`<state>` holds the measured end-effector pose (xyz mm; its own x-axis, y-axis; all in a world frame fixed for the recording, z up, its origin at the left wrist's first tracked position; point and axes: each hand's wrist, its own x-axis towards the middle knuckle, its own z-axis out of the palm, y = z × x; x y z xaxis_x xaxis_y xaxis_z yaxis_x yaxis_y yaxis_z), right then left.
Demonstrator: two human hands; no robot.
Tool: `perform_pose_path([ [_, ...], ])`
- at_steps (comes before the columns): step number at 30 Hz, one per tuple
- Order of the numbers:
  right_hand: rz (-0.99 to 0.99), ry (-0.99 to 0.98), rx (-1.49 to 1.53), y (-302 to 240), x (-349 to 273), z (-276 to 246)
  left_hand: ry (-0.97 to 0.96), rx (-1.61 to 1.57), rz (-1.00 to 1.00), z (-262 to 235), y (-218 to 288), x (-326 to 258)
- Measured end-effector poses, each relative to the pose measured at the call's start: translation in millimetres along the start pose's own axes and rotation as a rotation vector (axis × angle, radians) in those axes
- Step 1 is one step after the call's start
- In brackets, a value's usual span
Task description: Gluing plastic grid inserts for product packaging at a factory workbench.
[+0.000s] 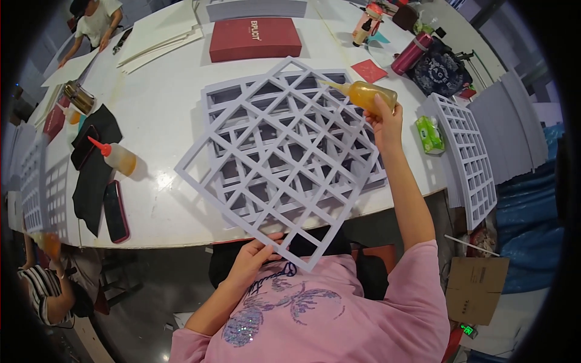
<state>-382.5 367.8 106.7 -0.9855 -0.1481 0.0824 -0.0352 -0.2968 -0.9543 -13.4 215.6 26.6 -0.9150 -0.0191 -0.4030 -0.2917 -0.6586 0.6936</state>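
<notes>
My right hand (385, 121) is wrapped around a clear squeeze bottle (370, 97) of amber liquid, probably glue, tipped on its side. Its thin nozzle points left, above the far right part of a pale grey lattice frame (307, 264). That frame lies turned diagonally over a stack of similar lattice frames (207, 100), its near corner jutting past the table's edge. By this corner my left hand (254, 259) pinches the frame's border, with some fingers hidden underneath. Whether the nozzle touches the frame, I cannot tell.
On the white table (163, 212) are a red box (254, 45), a red-tipped bottle (118, 158), a phone (115, 212), a tissue pack (430, 134) and a maroon flask (413, 53). More lattice frames (469, 151) are stacked at right. Co-workers sit far left (100, 21) and near left (48, 296).
</notes>
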Motion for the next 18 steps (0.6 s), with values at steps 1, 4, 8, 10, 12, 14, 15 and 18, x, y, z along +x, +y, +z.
perform_pose_path([
  [1,-0.01,0.026,-0.032,-1.0,9.2,-8.7,0.003,-0.034,-0.075,5.9,3.9,-2.2],
  [4,0.004,0.052,-0.072,2.5,26.7,-22.4,-0.022,-0.002,-0.085,4.3,-2.3,-0.1],
  [8,-0.002,0.04,-0.113,8.6,36.2,-26.9,-0.008,-0.028,-0.104,10.3,3.9,0.5],
  [10,0.0,0.052,-0.113,10.9,36.7,-27.5,0.008,-0.072,-0.132,12.1,6.6,1.1],
  [12,0.006,0.06,-0.11,13.8,33.3,-26.3,0.021,-0.063,-0.146,12.5,6.7,0.7],
  [14,0.044,0.038,-0.107,14.3,22.2,-25.8,0.002,-0.06,-0.134,12.5,5.8,-0.1],
  [15,0.048,0.038,-0.108,14.2,14.3,-24.5,0.005,-0.062,-0.137,12.5,5.8,0.0],
  [18,0.137,-0.038,-0.063,11.1,-18.3,-18.1,-0.003,-0.054,-0.141,13.0,7.2,1.6],
])
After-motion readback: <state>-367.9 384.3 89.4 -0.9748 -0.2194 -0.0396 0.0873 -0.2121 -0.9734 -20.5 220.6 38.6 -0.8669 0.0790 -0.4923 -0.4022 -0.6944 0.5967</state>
